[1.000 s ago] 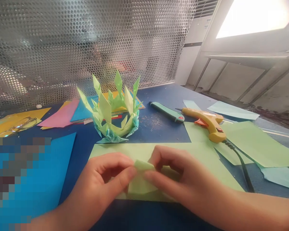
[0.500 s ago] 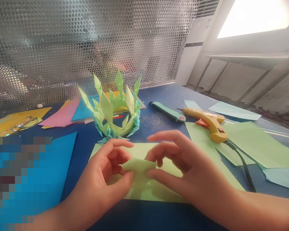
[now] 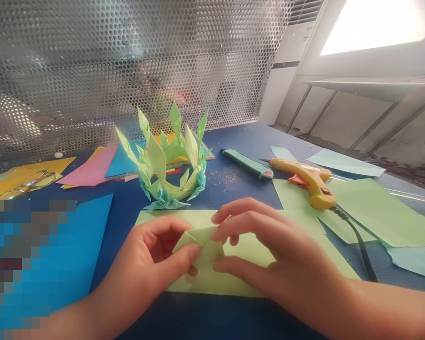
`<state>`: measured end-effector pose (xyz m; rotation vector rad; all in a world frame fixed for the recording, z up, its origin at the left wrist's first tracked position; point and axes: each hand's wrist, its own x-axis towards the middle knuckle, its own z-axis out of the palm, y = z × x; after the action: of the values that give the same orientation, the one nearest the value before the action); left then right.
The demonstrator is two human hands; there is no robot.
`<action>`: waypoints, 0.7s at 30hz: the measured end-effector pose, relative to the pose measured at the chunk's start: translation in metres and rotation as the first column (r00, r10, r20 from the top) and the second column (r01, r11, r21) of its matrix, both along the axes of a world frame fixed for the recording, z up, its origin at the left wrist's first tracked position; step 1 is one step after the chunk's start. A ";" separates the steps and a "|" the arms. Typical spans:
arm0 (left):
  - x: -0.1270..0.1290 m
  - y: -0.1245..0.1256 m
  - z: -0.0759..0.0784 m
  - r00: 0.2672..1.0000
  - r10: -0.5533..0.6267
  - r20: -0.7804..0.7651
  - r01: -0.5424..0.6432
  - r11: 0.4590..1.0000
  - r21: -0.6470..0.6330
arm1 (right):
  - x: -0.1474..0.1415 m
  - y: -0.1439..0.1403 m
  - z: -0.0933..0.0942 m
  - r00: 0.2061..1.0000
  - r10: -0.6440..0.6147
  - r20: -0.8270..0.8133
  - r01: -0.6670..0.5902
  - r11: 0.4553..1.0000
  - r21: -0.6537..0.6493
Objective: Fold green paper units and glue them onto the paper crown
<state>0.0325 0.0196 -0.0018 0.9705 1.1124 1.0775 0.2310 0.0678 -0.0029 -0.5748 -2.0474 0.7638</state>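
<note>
A small folded piece of pale green paper (image 3: 209, 248) is held up between my hands, a slanting fold showing near its upper left corner. My left hand (image 3: 145, 257) pinches its left side, thumb on the near face and fingers behind. At the right edge, my right hand (image 3: 286, 252) has its fingertips against the top corner and its thumb lower down by the edge. Beneath both hands lies a flat light green sheet (image 3: 198, 284). Just behind it stands a crown-like ring of folded green paper (image 3: 157, 156) with pointed spikes and blue-green folded pieces around its base.
To the right, a yellow glue gun (image 3: 313, 182) with a black cord (image 3: 356, 241) rests on green sheets (image 3: 382, 208). A teal utility knife (image 3: 246, 164) lies behind. On the left are blue paper (image 3: 92, 236), pink paper (image 3: 92, 167) and glasses (image 3: 28, 185). Perforated metal (image 3: 127, 61) stands behind.
The folded paper has tilted up and turned, so its slanting fold now faces me. My left thumb has shifted slightly up and right across it; my right fingers have moved slightly down.
</note>
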 end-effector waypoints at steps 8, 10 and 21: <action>0.002 0.001 -0.002 1.000 0.015 0.027 -0.014 0.999 -0.030 | 0.003 0.001 -0.001 0.996 -0.030 0.079 0.025 0.997 0.067; 0.002 0.000 -0.002 1.000 0.016 0.003 -0.015 1.000 -0.023 | 0.004 0.002 -0.002 0.997 -0.014 0.077 0.008 0.997 0.073; 0.002 0.001 0.000 0.984 -0.120 -0.132 0.118 0.993 -0.024 | 0.004 -0.001 0.000 0.995 0.079 0.061 -0.084 0.993 0.088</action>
<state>0.0341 0.0208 -0.0020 1.0950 1.1539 0.9169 0.2347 0.0669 -0.0032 -0.4687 -2.1574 0.7048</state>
